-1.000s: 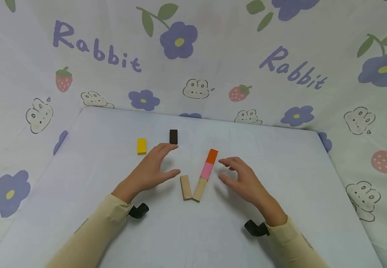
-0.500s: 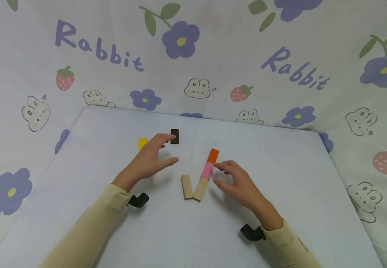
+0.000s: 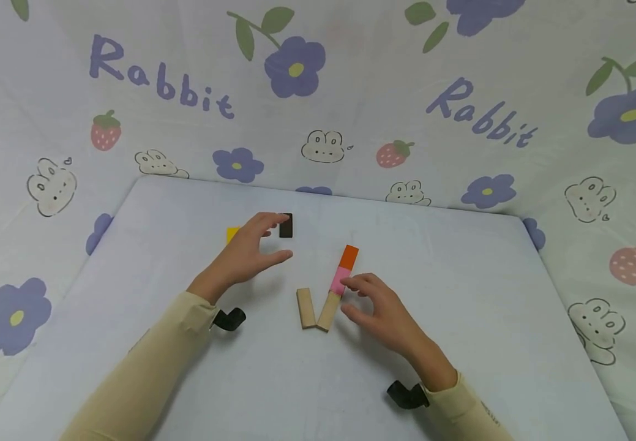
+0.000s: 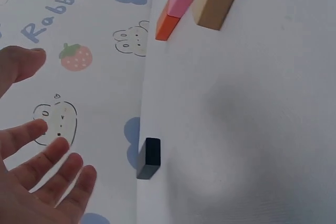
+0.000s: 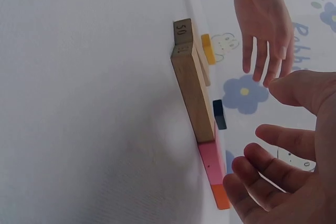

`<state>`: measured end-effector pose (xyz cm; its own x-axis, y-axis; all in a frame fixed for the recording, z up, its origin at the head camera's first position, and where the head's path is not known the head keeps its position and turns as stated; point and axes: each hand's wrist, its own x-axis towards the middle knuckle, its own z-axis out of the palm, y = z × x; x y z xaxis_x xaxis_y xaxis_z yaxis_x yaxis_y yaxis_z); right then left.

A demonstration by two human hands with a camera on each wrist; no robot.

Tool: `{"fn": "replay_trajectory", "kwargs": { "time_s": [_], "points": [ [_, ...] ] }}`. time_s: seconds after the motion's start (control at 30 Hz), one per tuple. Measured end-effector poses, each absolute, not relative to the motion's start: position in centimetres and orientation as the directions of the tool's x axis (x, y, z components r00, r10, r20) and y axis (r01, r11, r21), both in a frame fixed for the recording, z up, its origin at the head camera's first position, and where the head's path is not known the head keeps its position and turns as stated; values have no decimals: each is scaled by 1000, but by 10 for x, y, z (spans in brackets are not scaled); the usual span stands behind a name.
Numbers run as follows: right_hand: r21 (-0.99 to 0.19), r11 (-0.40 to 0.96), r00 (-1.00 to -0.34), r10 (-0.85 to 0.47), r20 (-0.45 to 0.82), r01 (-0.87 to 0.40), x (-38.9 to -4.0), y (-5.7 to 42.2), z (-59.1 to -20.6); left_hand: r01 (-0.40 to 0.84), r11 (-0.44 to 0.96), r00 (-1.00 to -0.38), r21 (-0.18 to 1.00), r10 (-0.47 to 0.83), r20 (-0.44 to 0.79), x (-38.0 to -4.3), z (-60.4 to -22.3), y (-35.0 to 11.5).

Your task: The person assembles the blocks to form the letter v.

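My left hand (image 3: pixel 246 250) hovers over the table with fingers spread and holds nothing. It partly covers a yellow block (image 3: pixel 232 233), and its fingertips overlap a black block (image 3: pixel 286 226) in the head view. My right hand (image 3: pixel 384 312) is also raised and holds nothing, its fingertips overlapping a pink block (image 3: pixel 339 279). That pink block lies end to end between an orange block (image 3: pixel 349 256) and a plain wooden block (image 3: pixel 328 311). A second wooden block (image 3: pixel 306 308) meets the first at its near end, so the blocks form a V.
All the blocks lie on a white table (image 3: pixel 273 386). A cloth (image 3: pixel 351 92) printed with flowers, rabbits and strawberries hangs behind it. Black curved pieces stick out at the left wrist (image 3: pixel 229 319) and the right wrist (image 3: pixel 407 395).
My left hand has moved away from me, toward the black block and over the yellow one. My right hand has come left and nearer me, beside the pink block. The blocks have stayed put.
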<state>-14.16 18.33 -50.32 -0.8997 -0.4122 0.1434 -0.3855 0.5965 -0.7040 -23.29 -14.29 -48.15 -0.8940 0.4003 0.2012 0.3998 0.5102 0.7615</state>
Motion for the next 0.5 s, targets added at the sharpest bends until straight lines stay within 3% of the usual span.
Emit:
{"fn": "replay_trajectory", "kwargs": {
  "time_s": [0.5],
  "points": [
    [-719, 568, -884, -447, 137, -400, -135, 176, -507, 325, 532, -915, 782, 384, 119, -257, -494, -145]
  ]
}}
